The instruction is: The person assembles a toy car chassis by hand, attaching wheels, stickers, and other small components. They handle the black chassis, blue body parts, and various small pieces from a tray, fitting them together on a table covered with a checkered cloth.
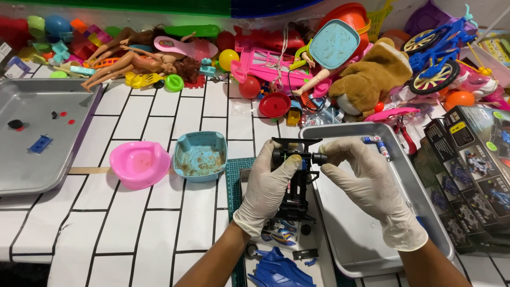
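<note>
Both hands wear white gloves and hold a black toy car chassis upright above the table. My left hand grips its left side, thumb by a small black wheel. My right hand pinches the right end of the front axle with its black wheel. Below the chassis lie a blue car body shell and small loose parts on a green cutting mat. A metal tray sits under my right hand with two small batteries at its far edge.
A pink bowl and a dirty light-blue toy tub stand left of the hands. Another metal tray with small parts is at far left. Dolls, balls, a plush toy and a toy bicycle pile along the back. Printed boxes stand at right.
</note>
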